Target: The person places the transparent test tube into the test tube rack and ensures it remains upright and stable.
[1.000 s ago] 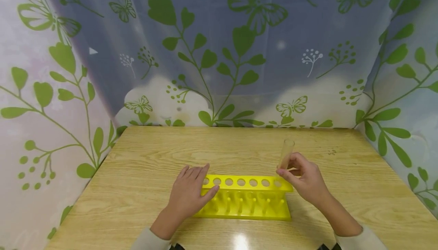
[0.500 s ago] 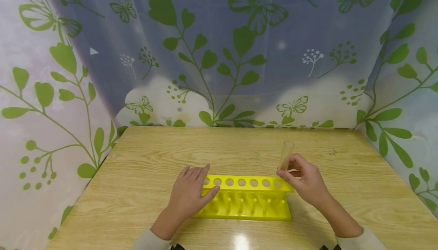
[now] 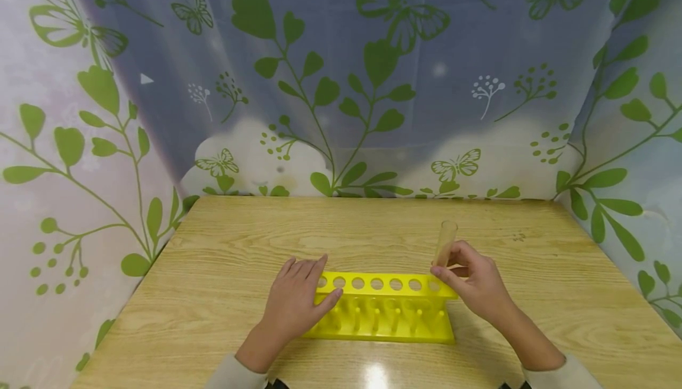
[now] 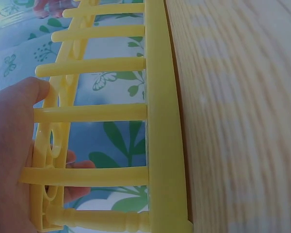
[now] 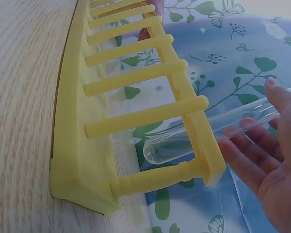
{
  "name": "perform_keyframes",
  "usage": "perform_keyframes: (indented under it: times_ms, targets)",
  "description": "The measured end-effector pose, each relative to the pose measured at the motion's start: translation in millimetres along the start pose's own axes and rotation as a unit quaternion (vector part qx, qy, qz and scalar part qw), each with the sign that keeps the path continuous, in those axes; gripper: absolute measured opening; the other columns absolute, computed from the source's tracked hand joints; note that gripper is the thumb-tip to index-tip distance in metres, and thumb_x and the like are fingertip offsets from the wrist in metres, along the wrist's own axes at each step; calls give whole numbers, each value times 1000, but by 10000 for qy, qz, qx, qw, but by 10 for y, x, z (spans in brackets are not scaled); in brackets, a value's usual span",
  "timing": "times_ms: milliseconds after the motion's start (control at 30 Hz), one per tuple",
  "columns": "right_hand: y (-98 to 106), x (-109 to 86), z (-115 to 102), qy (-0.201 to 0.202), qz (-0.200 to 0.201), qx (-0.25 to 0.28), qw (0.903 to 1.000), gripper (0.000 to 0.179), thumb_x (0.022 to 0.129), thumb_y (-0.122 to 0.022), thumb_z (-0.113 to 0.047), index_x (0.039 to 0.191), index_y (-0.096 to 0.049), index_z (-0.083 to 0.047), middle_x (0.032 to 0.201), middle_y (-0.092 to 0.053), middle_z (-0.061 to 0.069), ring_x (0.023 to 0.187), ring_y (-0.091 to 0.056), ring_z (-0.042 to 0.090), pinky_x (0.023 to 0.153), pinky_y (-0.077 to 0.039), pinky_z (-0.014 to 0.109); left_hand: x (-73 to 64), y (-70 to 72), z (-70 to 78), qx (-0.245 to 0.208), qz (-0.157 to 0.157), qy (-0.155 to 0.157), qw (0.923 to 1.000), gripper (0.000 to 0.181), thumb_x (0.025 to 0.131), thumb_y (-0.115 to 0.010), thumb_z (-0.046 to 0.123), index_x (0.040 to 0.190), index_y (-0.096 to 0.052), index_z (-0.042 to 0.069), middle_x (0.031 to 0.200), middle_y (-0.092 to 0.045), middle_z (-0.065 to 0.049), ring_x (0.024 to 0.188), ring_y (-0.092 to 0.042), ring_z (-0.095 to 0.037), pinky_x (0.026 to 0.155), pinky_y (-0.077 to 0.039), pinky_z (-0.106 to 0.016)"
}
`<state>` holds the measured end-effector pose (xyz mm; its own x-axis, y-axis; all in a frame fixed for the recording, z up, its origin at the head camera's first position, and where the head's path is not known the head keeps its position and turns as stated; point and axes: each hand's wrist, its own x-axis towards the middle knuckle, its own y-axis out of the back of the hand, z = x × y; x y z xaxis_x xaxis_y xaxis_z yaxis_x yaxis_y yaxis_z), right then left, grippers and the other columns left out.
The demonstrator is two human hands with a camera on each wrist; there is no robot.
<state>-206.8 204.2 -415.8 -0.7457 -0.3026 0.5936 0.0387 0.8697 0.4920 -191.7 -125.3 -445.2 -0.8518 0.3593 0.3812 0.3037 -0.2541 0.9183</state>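
A yellow test tube rack (image 3: 383, 337) stands upright on the table, with a row of holes in its top plate and pegs below. My left hand (image 3: 295, 300) grips its left end, thumb (image 4: 36, 90) at the front and fingertips (image 4: 80, 177) behind the top plate. At the right end my right hand (image 3: 479, 282) pinches a clear glass test tube (image 3: 446, 241) between thumb and fingers. The tube's rounded bottom (image 5: 155, 149) is through the rightmost hole, hanging above the base (image 5: 70, 145). Its open rim points up and leans slightly right.
A wood-grain table (image 3: 240, 229) carries the rack. Behind and on both sides hang cloths, the back curtain (image 3: 341, 111) printed with leaves and butterflies. Light glares on the table's near side.
The test tube and my right hand have sunk very slightly toward the rack. My left hand keeps its place on the rack.
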Motion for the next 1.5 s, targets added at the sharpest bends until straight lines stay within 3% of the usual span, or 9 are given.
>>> perform_keyframes:
  times_ms: [267,467,800,1500]
  targets:
    - [-3,-2,24,22,-40,2,10000,17,89,-68,0,95,-57,-12,86,-64,1,79,-65,7,62,-58,26,7,-5,-10,9,102,-19,9999,67,93,-51,58,138,-55,7,123,-64,-5,115,-58,-23,109,-35,-49]
    - [-11,-6,21,36,-72,-100,9999,24,86,-68,6,96,-57,-13,87,-65,-4,80,-65,5,62,-57,25,7,-11,-6,-50,-16,38,10000,68,94,-50,59,139,-53,8,124,-63,-5,117,-57,-23,110,-34,-49]
    - [-25,-33,34,-316,-173,-186,9992,19,88,-68,-1,94,-56,-14,86,-66,-6,81,-66,5,64,-58,27,-3,-14,-2,-70,-50,89,9999,68,94,-50,58,140,-52,9,125,-63,-5,117,-57,-24,110,-33,-49]
    - [-32,-56,42,-459,-190,-144,9987,19,88,-69,-2,93,-56,-15,85,-66,-6,80,-66,6,66,-58,28,1,-40,-16,4,162,-35,9999,67,93,-51,58,138,-55,9,122,-65,-4,114,-59,-22,108,-36,-49]
